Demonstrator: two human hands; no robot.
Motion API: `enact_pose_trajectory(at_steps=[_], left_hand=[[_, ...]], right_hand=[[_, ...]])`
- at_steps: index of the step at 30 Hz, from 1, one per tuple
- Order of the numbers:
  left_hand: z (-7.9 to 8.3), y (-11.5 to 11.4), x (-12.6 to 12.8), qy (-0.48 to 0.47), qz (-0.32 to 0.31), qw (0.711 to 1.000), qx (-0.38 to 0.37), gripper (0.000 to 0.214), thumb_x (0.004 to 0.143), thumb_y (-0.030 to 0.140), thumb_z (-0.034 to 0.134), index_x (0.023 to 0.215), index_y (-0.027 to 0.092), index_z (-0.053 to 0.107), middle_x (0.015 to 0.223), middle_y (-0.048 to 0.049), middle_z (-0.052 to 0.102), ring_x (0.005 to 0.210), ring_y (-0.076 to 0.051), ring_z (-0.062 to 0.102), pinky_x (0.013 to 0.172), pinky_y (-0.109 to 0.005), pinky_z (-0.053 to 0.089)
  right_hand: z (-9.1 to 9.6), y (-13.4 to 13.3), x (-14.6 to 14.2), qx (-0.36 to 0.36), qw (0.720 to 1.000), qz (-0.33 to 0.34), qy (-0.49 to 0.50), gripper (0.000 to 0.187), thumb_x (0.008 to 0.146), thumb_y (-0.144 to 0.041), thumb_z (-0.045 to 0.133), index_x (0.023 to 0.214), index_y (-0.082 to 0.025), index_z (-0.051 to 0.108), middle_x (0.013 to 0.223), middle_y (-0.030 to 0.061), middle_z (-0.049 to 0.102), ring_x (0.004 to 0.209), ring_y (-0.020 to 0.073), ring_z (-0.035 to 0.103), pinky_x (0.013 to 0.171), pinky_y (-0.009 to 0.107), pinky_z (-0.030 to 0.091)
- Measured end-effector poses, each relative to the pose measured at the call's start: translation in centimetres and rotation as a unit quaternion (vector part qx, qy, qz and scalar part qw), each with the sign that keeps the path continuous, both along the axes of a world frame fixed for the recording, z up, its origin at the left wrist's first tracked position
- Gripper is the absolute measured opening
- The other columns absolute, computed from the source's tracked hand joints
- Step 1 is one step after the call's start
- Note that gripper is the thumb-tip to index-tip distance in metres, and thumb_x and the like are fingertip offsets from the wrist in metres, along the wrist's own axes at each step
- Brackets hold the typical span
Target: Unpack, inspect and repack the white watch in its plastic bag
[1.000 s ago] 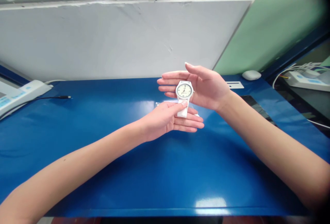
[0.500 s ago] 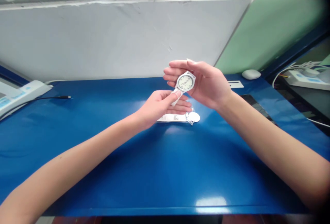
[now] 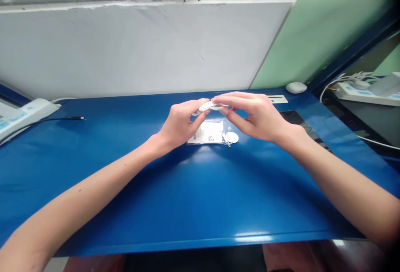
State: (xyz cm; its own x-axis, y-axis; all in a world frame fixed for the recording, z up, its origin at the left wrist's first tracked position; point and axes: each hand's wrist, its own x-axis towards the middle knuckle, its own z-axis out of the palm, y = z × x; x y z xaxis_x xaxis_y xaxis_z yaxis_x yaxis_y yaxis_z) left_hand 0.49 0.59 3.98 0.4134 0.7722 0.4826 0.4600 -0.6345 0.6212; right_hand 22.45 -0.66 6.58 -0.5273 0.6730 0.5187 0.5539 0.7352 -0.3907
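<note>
Between both hands, above the blue table (image 3: 187,205), a white wristwatch (image 3: 211,106) is held edge-on, so its dial does not show. My left hand (image 3: 181,122) pinches it from the left, thumb below and fingers over the top. From the right, my right hand (image 3: 254,113) grips the other side between thumb and fingers. Beneath them on the table lies a clear plastic packet with a white printed card (image 3: 208,133). A round white tag (image 3: 231,137) with a small chain or cord rests at the packet's right end.
At the left stands a white power strip (image 3: 34,113), with a black cable (image 3: 75,118) ending on the table. A white rounded case (image 3: 296,87), a white card (image 3: 278,99) and a dark flat panel (image 3: 304,128) lie to the right. A light wall board (image 3: 140,51) rises behind.
The watch has turned from face-up to edge-on. My right hand, open and flat beneath it before, has closed on it. More of the packet shows. The view has shifted slightly.
</note>
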Motion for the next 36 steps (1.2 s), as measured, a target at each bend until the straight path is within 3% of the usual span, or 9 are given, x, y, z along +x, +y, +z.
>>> enact_pose_trajectory(at_steps=[5, 8, 14, 19, 23, 27, 36], left_hand=[[-0.5, -1.1, 0.4, 0.032, -0.042, 0.998, 0.017, 0.029, 0.095, 0.029, 0.055, 0.121, 0.023, 0.068, 0.123, -0.0062, 0.069, 0.114, -0.022, 0.064, 0.102, -0.031, 0.044], [-0.9, -1.6, 0.6, 0.044, -0.064, 0.996, 0.036, 0.03, 0.096, 0.027, 0.056, 0.123, 0.023, 0.067, 0.122, -0.0066, 0.07, 0.111, -0.02, 0.066, 0.099, -0.029, 0.046], [-1.6, -1.3, 0.8, 0.062, -0.061, 0.989, 0.123, 0.026, 0.094, 0.022, 0.056, 0.118, 0.018, 0.066, 0.115, -0.0071, 0.072, 0.103, -0.02, 0.07, 0.091, -0.031, 0.054], [-1.5, -0.8, 0.5, 0.183, -0.072, 0.98, 0.037, 0.058, 0.089, 0.041, 0.065, 0.135, 0.01, 0.051, 0.138, -0.0204, 0.056, 0.129, -0.032, 0.053, 0.106, -0.046, 0.046], [-1.8, -0.7, 0.2, 0.272, -0.073, 0.96, -0.011, 0.078, 0.086, 0.051, 0.066, 0.142, 0.003, 0.04, 0.144, -0.0256, 0.046, 0.135, -0.038, 0.043, 0.11, -0.05, 0.039], [-2.3, -0.6, 0.0, 0.298, -0.073, 0.952, -0.003, 0.074, 0.087, 0.052, 0.065, 0.14, 0.005, 0.043, 0.14, -0.0229, 0.05, 0.13, -0.036, 0.046, 0.107, -0.049, 0.04], [-3.1, 0.3, -0.5, 0.225, -0.08, 0.971, -0.013, 0.059, 0.085, 0.055, 0.066, 0.125, 0.014, 0.056, 0.123, -0.0157, 0.057, 0.113, -0.031, 0.052, 0.095, -0.044, 0.047]], right_hand=[[-2.1, -2.2, 1.5, -0.016, 0.999, -0.004, 0.032, 0.037, 0.095, -0.025, 0.055, 0.131, -0.023, 0.063, 0.13, 0.0108, 0.066, 0.118, 0.0248, 0.063, 0.102, 0.041, 0.049], [-2.8, -2.8, 1.8, -0.034, 0.999, -0.004, 0.016, 0.042, 0.095, -0.025, 0.055, 0.136, -0.026, 0.058, 0.135, 0.0091, 0.064, 0.121, 0.0256, 0.062, 0.102, 0.043, 0.05], [-3.6, -3.1, 1.9, 0.036, 0.999, -0.011, -0.016, 0.036, 0.097, -0.02, 0.052, 0.131, -0.019, 0.061, 0.126, 0.0128, 0.069, 0.111, 0.0241, 0.067, 0.093, 0.039, 0.056], [-4.3, -2.9, 2.6, 0.079, 0.994, -0.008, -0.07, 0.036, 0.095, -0.017, 0.055, 0.131, -0.013, 0.06, 0.127, 0.0174, 0.067, 0.112, 0.0262, 0.065, 0.093, 0.04, 0.055], [-4.6, -2.4, 3.2, 0.075, 0.992, -0.004, -0.106, 0.036, 0.096, -0.02, 0.053, 0.131, -0.014, 0.061, 0.126, 0.0179, 0.067, 0.112, 0.0285, 0.064, 0.093, 0.043, 0.055], [-4.9, -1.9, 3.5, 0.047, 0.99, -0.009, -0.135, 0.036, 0.097, -0.023, 0.051, 0.13, -0.014, 0.061, 0.127, 0.0179, 0.066, 0.112, 0.0284, 0.064, 0.094, 0.043, 0.054], [-4.3, -1.8, 3.8, 0.062, 0.986, -0.026, -0.156, 0.035, 0.097, -0.022, 0.052, 0.128, -0.011, 0.062, 0.126, 0.0171, 0.066, 0.11, 0.0275, 0.064, 0.093, 0.041, 0.055]])
